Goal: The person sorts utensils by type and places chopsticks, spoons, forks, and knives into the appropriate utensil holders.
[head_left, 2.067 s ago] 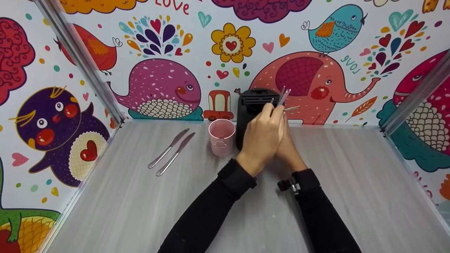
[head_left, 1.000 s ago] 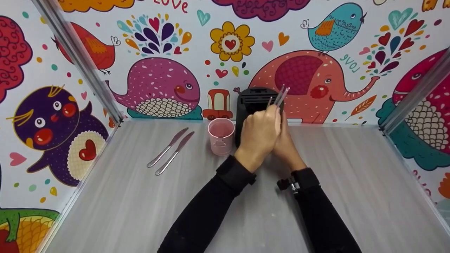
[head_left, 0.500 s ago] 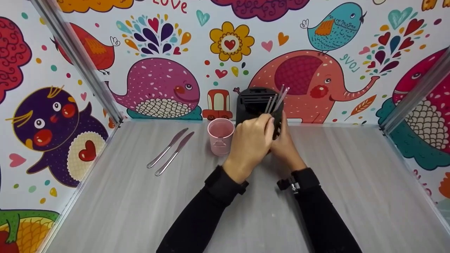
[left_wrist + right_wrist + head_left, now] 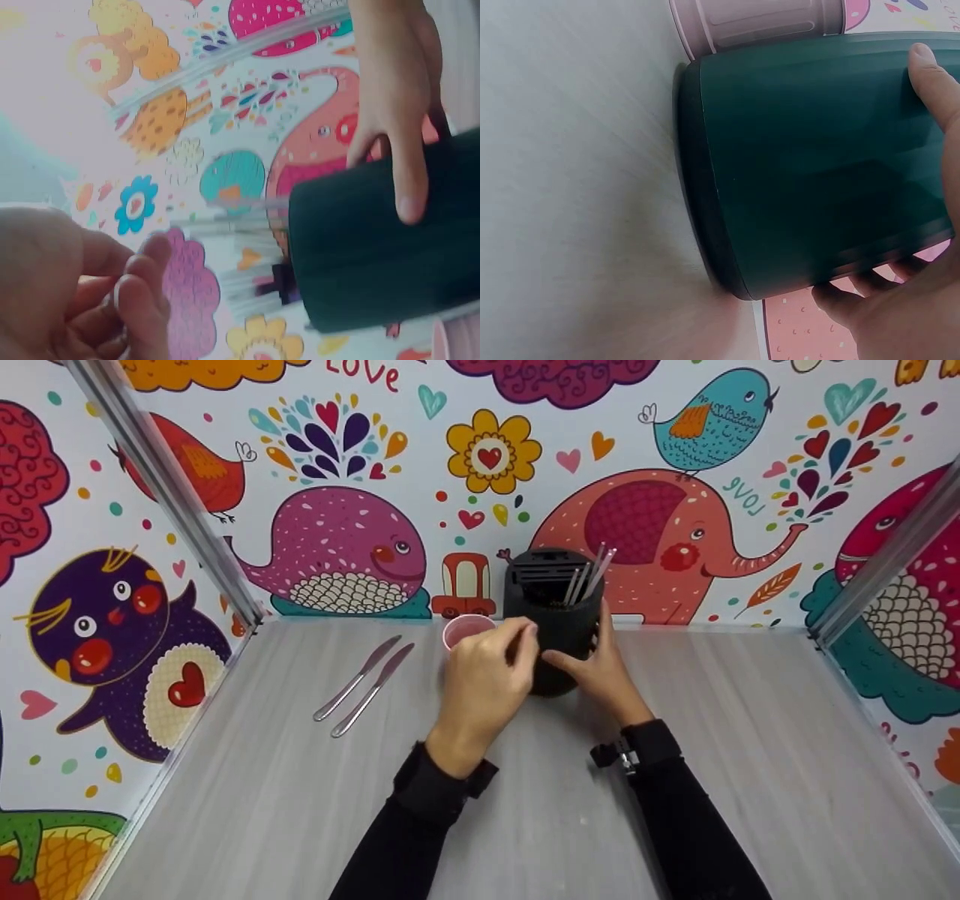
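Observation:
A tall black utensil holder (image 4: 566, 634) with slots at its back stands upright on the table in the head view. Several thin, shiny rods (image 4: 592, 577) stick up from its front opening; their exact kind is unclear. My right hand (image 4: 611, 671) grips the holder's right side, thumb across the front and fingers round behind. My left hand (image 4: 484, 682) is left of the holder, its fingers loosely curled. The left wrist view shows nothing between those fingers (image 4: 139, 292). Just behind it, a pink cup (image 4: 461, 628) is mostly covered, with its rim showing.
Two table knives (image 4: 375, 690) lie side by side on the grey wood-look table (image 4: 285, 810), left of the cup. Walls printed with cartoon animals rise at the back and both sides, with metal corner posts (image 4: 161, 487) between them.
My left hand has let go of the rods and moved left and down, in front of the pink cup. The rods now stand in the holder. My right hand stays at the holder.

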Demonstrator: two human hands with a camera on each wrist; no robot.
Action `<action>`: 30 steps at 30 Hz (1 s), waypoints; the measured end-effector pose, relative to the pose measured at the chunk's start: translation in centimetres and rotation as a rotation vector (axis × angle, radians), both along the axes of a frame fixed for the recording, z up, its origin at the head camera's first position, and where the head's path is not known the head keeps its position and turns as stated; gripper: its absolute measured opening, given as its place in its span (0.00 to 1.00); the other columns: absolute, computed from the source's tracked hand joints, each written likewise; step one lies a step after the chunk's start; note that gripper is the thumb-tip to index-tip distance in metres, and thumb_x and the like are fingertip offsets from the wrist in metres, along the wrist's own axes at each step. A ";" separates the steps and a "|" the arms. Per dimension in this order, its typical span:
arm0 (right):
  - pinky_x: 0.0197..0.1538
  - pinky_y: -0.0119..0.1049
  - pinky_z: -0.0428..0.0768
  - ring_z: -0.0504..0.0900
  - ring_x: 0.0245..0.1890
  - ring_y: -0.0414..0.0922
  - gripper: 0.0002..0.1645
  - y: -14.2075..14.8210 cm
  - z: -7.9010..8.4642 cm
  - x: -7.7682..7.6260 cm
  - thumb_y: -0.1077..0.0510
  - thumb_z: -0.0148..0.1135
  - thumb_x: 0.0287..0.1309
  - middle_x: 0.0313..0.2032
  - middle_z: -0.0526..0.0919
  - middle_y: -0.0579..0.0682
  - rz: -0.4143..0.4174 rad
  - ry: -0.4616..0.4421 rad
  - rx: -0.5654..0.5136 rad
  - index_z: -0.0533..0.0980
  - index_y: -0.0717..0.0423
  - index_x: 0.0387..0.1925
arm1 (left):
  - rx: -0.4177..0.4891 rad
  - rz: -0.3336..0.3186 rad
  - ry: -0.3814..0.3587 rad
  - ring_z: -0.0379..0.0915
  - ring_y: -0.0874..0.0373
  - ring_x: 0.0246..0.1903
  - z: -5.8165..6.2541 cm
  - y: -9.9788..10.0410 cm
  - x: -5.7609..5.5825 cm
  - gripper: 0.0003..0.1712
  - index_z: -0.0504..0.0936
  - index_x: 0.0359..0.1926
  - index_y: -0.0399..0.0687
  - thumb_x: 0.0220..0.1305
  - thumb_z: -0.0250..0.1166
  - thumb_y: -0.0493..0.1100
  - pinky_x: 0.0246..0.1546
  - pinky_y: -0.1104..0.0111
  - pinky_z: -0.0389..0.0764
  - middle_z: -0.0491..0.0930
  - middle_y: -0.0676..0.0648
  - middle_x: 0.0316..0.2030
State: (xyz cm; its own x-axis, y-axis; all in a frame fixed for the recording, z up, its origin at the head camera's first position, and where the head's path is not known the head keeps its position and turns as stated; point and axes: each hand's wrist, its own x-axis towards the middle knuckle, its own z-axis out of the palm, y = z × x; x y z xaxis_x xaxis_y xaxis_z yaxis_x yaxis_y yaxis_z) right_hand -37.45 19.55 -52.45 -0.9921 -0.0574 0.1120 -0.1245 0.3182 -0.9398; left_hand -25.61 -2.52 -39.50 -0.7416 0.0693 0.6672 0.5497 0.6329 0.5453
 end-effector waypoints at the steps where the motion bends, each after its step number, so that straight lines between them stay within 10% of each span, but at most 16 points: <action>1: 0.89 0.65 0.54 0.47 0.90 0.58 0.81 0.0 0.1 0.1 0.43 0.84 0.61 0.91 0.42 0.50 0.002 -0.007 0.001 0.30 0.30 0.90 | 0.000 0.018 0.008 0.89 0.58 0.32 0.0 -0.5 0.0 0.12 0.93 0.49 0.44 0.82 0.65 0.45 0.39 0.67 0.91 0.94 0.48 0.37; 9: 0.88 0.65 0.56 0.50 0.90 0.55 0.81 0.1 0.0 0.3 0.32 0.84 0.56 0.91 0.44 0.44 -0.002 -0.001 0.006 0.31 0.18 0.88 | -0.032 0.192 0.057 0.88 0.52 0.29 -0.4 -4.8 -1.3 0.12 0.94 0.46 0.44 0.79 0.66 0.44 0.31 0.57 0.87 0.93 0.46 0.32; 20: 0.88 0.66 0.55 0.50 0.90 0.55 0.81 0.4 -0.3 0.1 0.30 0.84 0.55 0.91 0.45 0.45 -0.006 0.011 0.013 0.32 0.17 0.88 | -0.150 0.400 -0.465 0.89 0.38 0.47 -5.7 -11.3 -6.1 0.17 0.94 0.51 0.44 0.80 0.64 0.49 0.47 0.46 0.87 0.93 0.39 0.46; 30: 0.88 0.67 0.54 0.49 0.90 0.54 0.79 0.2 0.0 0.3 0.29 0.83 0.55 0.91 0.44 0.42 -0.001 -0.019 0.017 0.31 0.13 0.87 | -0.318 0.475 -0.703 0.84 0.28 0.56 -10.1 -14.7 -7.6 0.14 0.88 0.48 0.27 0.71 0.63 0.34 0.56 0.38 0.87 0.88 0.27 0.51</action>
